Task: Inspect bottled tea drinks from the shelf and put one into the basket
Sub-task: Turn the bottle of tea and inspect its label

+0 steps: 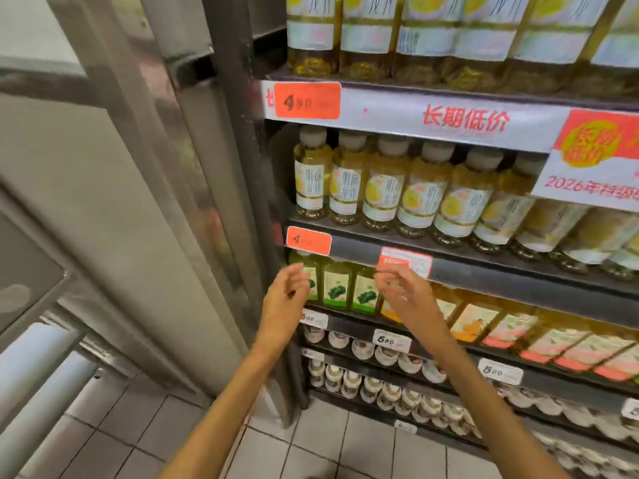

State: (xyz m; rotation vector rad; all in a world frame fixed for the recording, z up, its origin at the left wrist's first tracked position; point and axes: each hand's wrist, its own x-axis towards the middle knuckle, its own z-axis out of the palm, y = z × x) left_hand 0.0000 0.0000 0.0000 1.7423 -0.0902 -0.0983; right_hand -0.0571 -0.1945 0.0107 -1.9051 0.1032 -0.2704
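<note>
Bright even light, soft blur, bowed edges.

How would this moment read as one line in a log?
stage: reaching | left hand: open, empty | right hand: open, empty | target: green-labelled tea bottles on dark metal shelf | basket: unseen

Single head-worn wide-angle view, looking forward and down from standing height, close to a shelf unit (pixel 449 267) that fills the right and recedes to the far right. A steel door frame (pixel 138 167) runs down the left; floor tiles (pixel 311 451) lie near, at bottom.
</note>
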